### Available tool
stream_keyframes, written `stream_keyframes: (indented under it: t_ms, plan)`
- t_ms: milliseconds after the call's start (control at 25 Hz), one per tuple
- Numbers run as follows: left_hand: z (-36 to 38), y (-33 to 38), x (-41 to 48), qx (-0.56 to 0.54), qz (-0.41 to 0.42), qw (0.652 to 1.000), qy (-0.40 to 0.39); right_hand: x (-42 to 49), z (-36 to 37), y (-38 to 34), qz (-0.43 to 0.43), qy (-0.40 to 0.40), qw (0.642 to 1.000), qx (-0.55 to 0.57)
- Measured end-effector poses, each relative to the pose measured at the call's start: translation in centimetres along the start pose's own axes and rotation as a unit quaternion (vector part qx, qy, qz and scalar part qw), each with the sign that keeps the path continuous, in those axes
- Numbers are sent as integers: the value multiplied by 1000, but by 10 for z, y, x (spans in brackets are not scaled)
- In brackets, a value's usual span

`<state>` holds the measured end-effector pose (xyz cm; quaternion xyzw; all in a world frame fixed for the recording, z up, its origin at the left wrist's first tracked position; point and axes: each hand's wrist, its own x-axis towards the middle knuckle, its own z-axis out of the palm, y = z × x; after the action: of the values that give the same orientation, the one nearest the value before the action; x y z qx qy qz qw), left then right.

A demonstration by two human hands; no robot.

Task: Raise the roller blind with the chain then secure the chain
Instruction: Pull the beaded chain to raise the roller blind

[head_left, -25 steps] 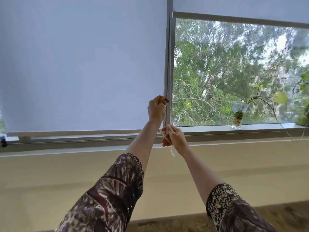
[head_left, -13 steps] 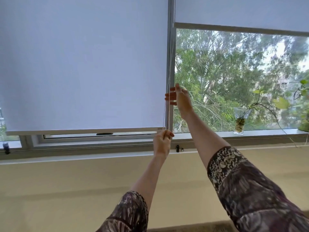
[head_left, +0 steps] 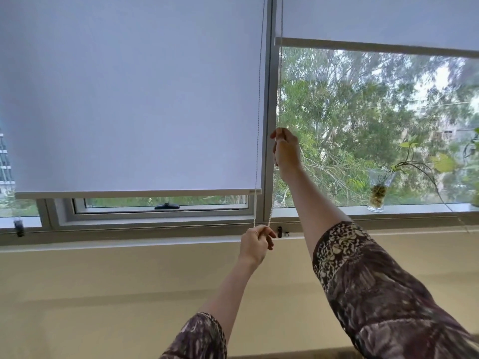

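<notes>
While left hand (head_left: 255, 242) pinched the chain (head_left: 257, 141) at its low end, right hand (head_left: 286, 149) gripped its other strand higher, beside the roller blind (head_left: 134, 99).

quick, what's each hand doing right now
Left hand: closed on the chain, low by the sill.
Right hand: closed on the chain, raised higher.
</notes>
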<state>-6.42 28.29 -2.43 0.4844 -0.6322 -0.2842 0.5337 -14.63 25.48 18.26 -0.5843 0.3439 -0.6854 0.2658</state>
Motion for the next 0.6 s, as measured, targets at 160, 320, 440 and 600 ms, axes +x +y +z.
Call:
stream_keyframes:
  t_ms: [160,320,440,600]
  plan:
    - [-9,-3,16,22,-31,999,-18,-7,-3,6,-17,-1,1000,-20]
    - [-20,25,43,-9,-55,998,-13,-13,-4,13,-24,1,999,-43]
    - [-31,67,62,-74,-46,996,9,-23,-4,23,-24,-3,998,-66]
    - [-42,123,76,-161,-14,986,32,-33,-7,36,-13,-9,997,-72]
